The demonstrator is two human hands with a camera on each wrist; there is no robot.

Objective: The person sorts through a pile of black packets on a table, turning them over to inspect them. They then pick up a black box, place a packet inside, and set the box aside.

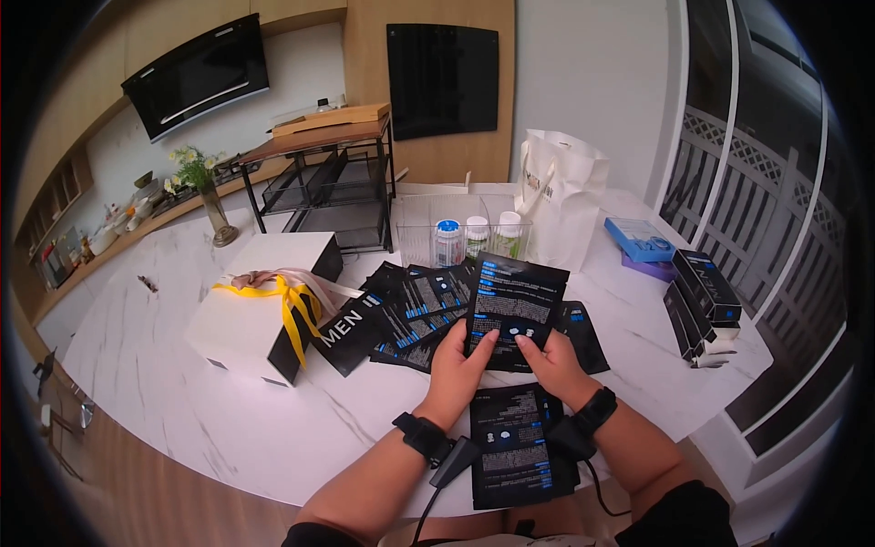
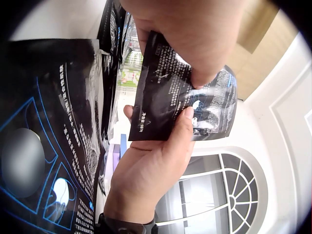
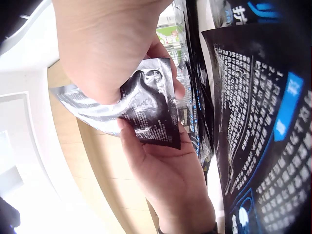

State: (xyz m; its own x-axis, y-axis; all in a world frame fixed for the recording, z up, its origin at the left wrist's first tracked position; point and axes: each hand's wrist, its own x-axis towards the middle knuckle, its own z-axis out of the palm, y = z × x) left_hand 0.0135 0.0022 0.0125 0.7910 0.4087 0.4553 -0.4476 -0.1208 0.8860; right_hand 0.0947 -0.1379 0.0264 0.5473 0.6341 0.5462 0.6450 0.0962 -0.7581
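Upright between both hands is a black foil sachet (image 1: pixel 517 296) with white and blue print, its lower part pinched from either side. My left hand (image 1: pixel 456 372) grips the left edge, thumb on the front; my right hand (image 1: pixel 556 366) grips the right edge the same way. From the left wrist, the right hand (image 2: pixel 151 170) shows its thumb pressed on the foil. The right wrist view has the left hand (image 3: pixel 170 173) on the opposite edge. More black sachets (image 1: pixel 412 314) lie spread behind the hands. Others (image 1: pixel 512 456) lie stacked between the forearms at the table's front edge.
A white box (image 1: pixel 260 314) with yellow and pink ribbons sits left. Behind stand a clear bin (image 1: pixel 415 239) with several bottles, a white paper bag (image 1: pixel 561 201) and a black-framed rack (image 1: pixel 328 182). On the right are black cartons (image 1: pixel 702 305) and a blue box (image 1: pixel 638 239).
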